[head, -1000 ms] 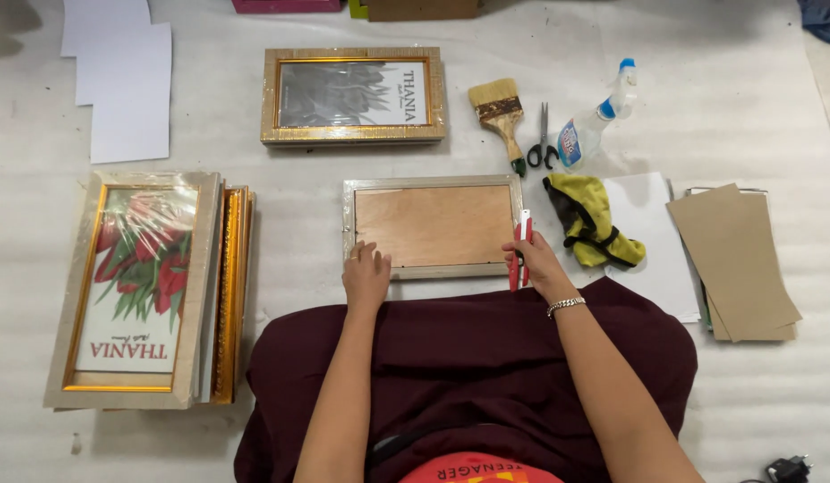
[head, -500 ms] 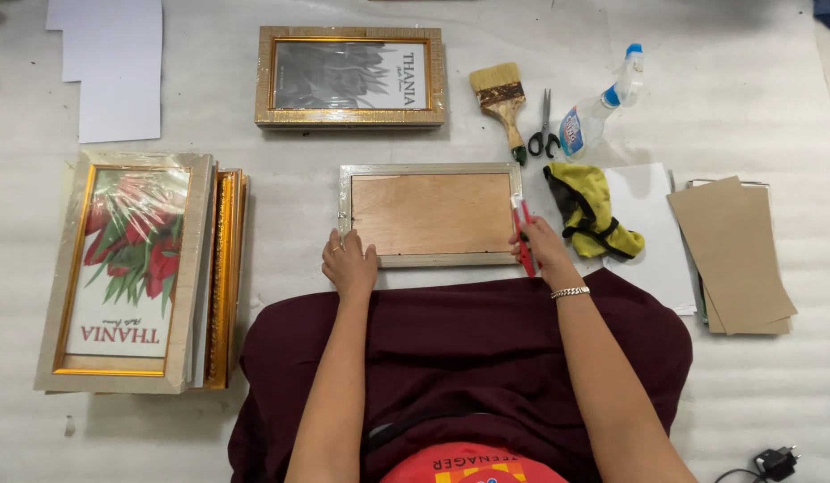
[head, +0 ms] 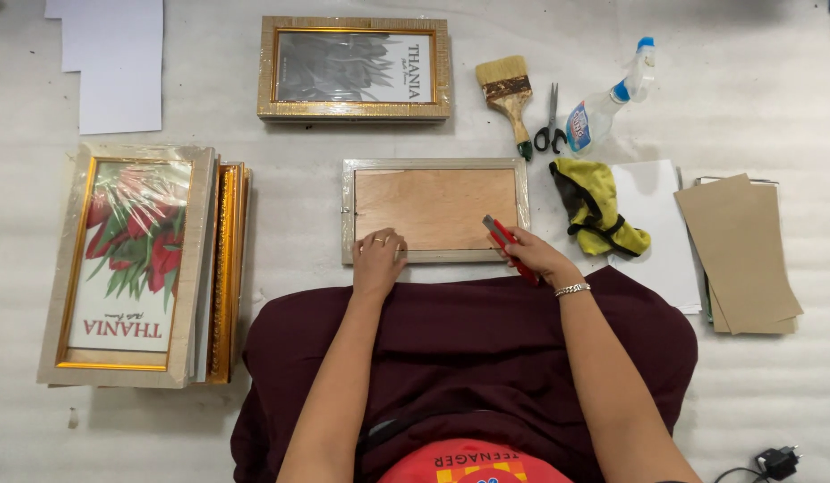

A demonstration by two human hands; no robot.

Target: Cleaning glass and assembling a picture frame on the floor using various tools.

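While the left hand [head: 379, 259] presses flat on the near edge of the face-down frame [head: 434, 211], fingers spread and gripping nothing, the right hand [head: 533, 258] is closed round a red cutter [head: 507, 249]. Blade tip sits on the frame's near right corner, by the backing board [head: 435, 207]. Looks like a cutting step along the back rim; next move needs a steady pull along that edge, frame pinned. Frame lies mid-floor, just ahead of the lap.
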